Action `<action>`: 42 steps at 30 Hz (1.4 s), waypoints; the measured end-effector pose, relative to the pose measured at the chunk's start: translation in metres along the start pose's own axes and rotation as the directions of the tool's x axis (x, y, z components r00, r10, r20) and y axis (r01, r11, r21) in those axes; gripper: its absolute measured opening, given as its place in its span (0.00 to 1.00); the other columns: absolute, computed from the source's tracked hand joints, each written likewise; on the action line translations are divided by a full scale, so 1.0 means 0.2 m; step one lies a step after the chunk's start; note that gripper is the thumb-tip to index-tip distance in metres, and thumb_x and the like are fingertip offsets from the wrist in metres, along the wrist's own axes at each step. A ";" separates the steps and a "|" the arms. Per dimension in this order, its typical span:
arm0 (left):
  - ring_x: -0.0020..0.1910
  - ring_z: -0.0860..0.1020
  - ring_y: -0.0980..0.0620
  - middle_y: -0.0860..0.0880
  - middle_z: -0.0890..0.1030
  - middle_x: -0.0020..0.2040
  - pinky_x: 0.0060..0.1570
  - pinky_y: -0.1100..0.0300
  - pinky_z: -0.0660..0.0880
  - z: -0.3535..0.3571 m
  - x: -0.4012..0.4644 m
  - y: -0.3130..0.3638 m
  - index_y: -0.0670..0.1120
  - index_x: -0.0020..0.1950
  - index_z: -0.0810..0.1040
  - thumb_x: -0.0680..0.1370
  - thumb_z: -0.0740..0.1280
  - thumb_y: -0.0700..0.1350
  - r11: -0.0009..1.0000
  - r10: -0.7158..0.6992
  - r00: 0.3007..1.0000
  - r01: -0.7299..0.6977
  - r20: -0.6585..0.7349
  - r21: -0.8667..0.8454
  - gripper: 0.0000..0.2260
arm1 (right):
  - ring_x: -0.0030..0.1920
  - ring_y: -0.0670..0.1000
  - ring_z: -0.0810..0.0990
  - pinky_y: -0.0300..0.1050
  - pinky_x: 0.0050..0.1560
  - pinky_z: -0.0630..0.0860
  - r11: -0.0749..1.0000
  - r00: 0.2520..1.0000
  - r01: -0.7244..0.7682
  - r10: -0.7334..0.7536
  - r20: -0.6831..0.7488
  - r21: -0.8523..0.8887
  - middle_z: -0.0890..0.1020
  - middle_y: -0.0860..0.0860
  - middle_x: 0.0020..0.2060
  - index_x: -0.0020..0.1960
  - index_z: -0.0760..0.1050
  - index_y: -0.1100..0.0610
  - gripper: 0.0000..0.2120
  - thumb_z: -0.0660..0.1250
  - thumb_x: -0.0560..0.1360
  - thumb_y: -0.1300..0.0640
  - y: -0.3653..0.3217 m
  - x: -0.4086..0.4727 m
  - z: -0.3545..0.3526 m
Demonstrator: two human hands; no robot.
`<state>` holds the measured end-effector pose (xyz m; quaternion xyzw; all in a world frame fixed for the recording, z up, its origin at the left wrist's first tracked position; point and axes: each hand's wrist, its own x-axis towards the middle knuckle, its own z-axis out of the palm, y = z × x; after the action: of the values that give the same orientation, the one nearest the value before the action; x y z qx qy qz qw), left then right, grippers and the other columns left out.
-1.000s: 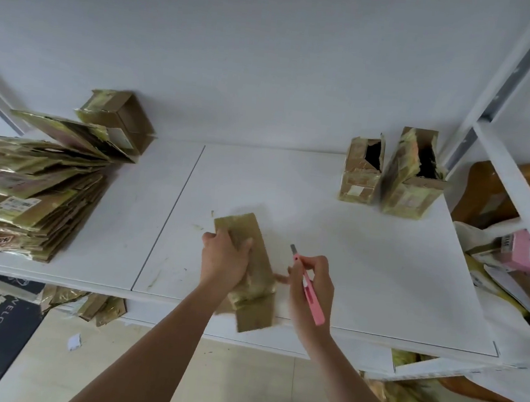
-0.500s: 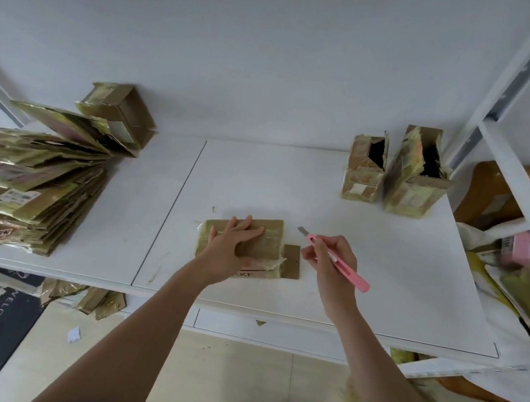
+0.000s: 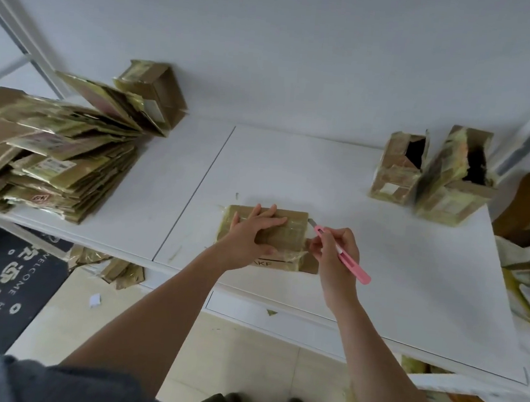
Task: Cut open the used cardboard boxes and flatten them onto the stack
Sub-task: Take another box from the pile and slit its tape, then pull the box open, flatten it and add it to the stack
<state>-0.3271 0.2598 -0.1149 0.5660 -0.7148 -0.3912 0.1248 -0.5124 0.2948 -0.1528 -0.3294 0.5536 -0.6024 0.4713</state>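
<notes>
Head view, box: a taped cardboard box [image 3: 289, 235] lies flat on the white table [image 3: 409, 293], near its front edge.
Left hand: the left hand [image 3: 251, 236], fingers spread, presses the box down, likely steadying it.
Right hand: the right hand [image 3: 336, 252] pinches a pink cutter [image 3: 342, 254], blade at the box's right end.
Stack: the flattened stack [image 3: 53, 156] sits well left of the box.

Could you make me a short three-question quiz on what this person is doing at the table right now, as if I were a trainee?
1. True or false: the left hand lies flat on the taped box.
2. Which hand grips the pink cutter? A) left B) right C) neither
3. How many opened boxes stand at the table's far right?

Key:
1. True; it presses the box down.
2. B, the right hand, with the blade tip at the box's right edge.
3. Two, the smaller box beside the larger box; the flattened stack is on the left.
</notes>
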 end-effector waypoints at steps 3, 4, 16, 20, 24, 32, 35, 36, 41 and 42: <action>0.77 0.43 0.60 0.60 0.54 0.79 0.71 0.56 0.30 0.00 0.00 0.01 0.58 0.74 0.66 0.75 0.71 0.40 1.000 -0.008 1.000 0.008 -0.001 0.012 0.31 | 0.40 0.55 0.80 0.58 0.46 0.79 0.999 1.000 0.020 -0.020 0.007 -0.046 0.80 0.57 0.36 0.43 0.70 0.63 0.08 0.64 0.80 0.61 0.00 0.00 0.00; 0.78 0.43 0.60 0.60 0.54 0.79 0.71 0.55 0.30 0.00 0.00 0.01 0.58 0.74 0.66 0.76 0.71 0.40 1.000 -0.010 1.000 0.010 -0.001 0.015 0.31 | 0.39 0.54 0.80 0.57 0.45 0.78 0.998 0.999 0.030 -0.029 0.018 -0.054 0.79 0.58 0.36 0.43 0.70 0.64 0.09 0.64 0.80 0.61 -0.01 -0.01 -0.01; 0.78 0.43 0.57 0.59 0.53 0.79 0.72 0.53 0.31 0.00 -0.01 0.02 0.57 0.75 0.65 0.76 0.71 0.39 0.998 -0.023 1.000 0.024 -0.005 0.064 0.31 | 0.34 0.50 0.76 0.40 0.39 0.76 0.985 0.991 0.110 -0.098 0.093 -0.136 0.77 0.60 0.33 0.40 0.67 0.65 0.09 0.62 0.79 0.67 -0.01 -0.16 -0.07; 0.78 0.43 0.56 0.58 0.52 0.79 0.72 0.52 0.31 0.00 -0.02 0.02 0.57 0.75 0.64 0.76 0.70 0.39 0.996 -0.019 1.000 0.019 0.000 0.088 0.31 | 0.34 0.49 0.77 0.40 0.41 0.76 0.970 0.982 0.147 -0.120 0.147 -0.192 0.77 0.56 0.31 0.41 0.68 0.66 0.08 0.62 0.79 0.68 -0.02 -0.19 -0.10; 0.78 0.41 0.56 0.59 0.49 0.79 0.74 0.50 0.32 0.00 -0.03 0.03 0.58 0.77 0.61 0.76 0.71 0.42 0.981 0.002 0.999 -0.010 0.038 0.193 0.33 | 0.35 0.50 0.79 0.37 0.40 0.76 0.948 0.966 0.202 -0.152 0.210 -0.246 0.80 0.54 0.32 0.41 0.72 0.62 0.07 0.64 0.79 0.66 -0.05 -0.21 -0.18; 0.75 0.44 0.65 0.60 0.55 0.79 0.76 0.49 0.39 -0.05 -0.13 0.04 0.57 0.76 0.63 0.67 0.58 0.22 0.863 0.183 0.973 -0.228 0.141 0.451 0.44 | 0.44 0.57 0.76 0.54 0.40 0.75 0.454 0.890 0.429 -0.358 0.280 -0.781 0.77 0.55 0.41 0.52 0.74 0.61 0.07 0.61 0.81 0.57 -0.08 -0.03 -0.42; 0.74 0.41 0.68 0.60 0.52 0.79 0.75 0.53 0.40 -0.10 -0.16 0.00 0.62 0.75 0.62 0.66 0.57 0.22 0.832 0.197 0.969 -0.246 0.151 0.498 0.46 | 0.60 0.57 0.73 0.50 0.52 0.75 0.188 0.965 0.261 -0.073 0.252 -0.947 0.75 0.56 0.56 0.66 0.72 0.57 0.16 0.61 0.79 0.63 -0.05 0.04 -0.45; 0.75 0.41 0.66 0.60 0.50 0.79 0.76 0.52 0.42 -0.10 -0.18 0.00 0.64 0.75 0.62 0.66 0.56 0.23 0.850 0.175 0.976 -0.218 0.133 0.480 0.46 | 0.63 0.56 0.70 0.48 0.55 0.75 0.127 0.975 0.215 0.029 0.220 -0.968 0.73 0.55 0.59 0.72 0.68 0.55 0.21 0.59 0.79 0.65 -0.05 0.05 -0.44; 0.78 0.43 0.59 0.57 0.52 0.79 0.76 0.45 0.38 -0.03 -0.20 0.02 0.63 0.70 0.70 0.74 0.56 0.27 0.982 0.085 0.996 -0.088 0.023 0.165 0.36 | 0.60 0.56 0.73 0.42 0.54 0.71 0.403 0.936 0.352 -0.139 0.323 -0.845 0.77 0.55 0.55 0.73 0.69 0.55 0.21 0.59 0.81 0.64 -0.13 0.05 -0.21; 0.79 0.43 0.56 0.56 0.51 0.80 0.76 0.45 0.38 -0.02 -0.20 0.02 0.62 0.70 0.71 0.76 0.57 0.29 0.986 0.078 0.997 -0.075 -0.013 0.147 0.32 | 0.59 0.53 0.75 0.40 0.56 0.71 0.568 0.910 0.395 -0.136 0.391 -0.722 0.78 0.52 0.55 0.71 0.72 0.55 0.18 0.60 0.82 0.62 -0.15 0.03 -0.13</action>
<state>-0.3153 0.2949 -0.0992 0.5495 -0.7616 -0.3273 0.1048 -0.5443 0.2962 -0.1279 -0.6677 0.6281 -0.3060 0.2569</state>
